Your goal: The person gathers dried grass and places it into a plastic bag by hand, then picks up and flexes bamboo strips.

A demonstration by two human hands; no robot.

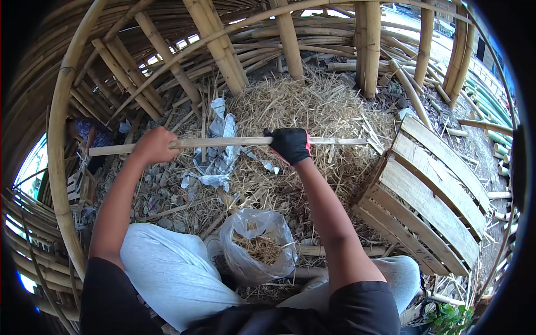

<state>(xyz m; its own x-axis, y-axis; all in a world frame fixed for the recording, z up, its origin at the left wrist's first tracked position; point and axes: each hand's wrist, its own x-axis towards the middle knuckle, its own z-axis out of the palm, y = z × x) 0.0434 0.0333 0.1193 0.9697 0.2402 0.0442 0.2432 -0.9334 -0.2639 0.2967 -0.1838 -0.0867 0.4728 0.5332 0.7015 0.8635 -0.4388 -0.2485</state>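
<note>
A long flat bamboo strip (223, 142) lies level across the view, held out in front of me by both hands. My left hand (155, 146), bare, is closed round it left of the middle, and the strip's left end sticks out past it. My right hand (290, 145) wears a black and red glove and grips the strip right of the middle. Below the strip, between my knees, stands an open clear plastic bag (258, 245) with straw-like shavings inside. Crumpled grey sheeting (222, 159) lies on the ground behind the strip.
A slatted wooden crate (430, 190) stands at the right. Shavings (312, 106) are heaped ahead, with rubble at the left. Bamboo poles (365, 50) rise around the far side. Another person (92, 134) is partly visible at the far left. Green bamboo lies at the right edge.
</note>
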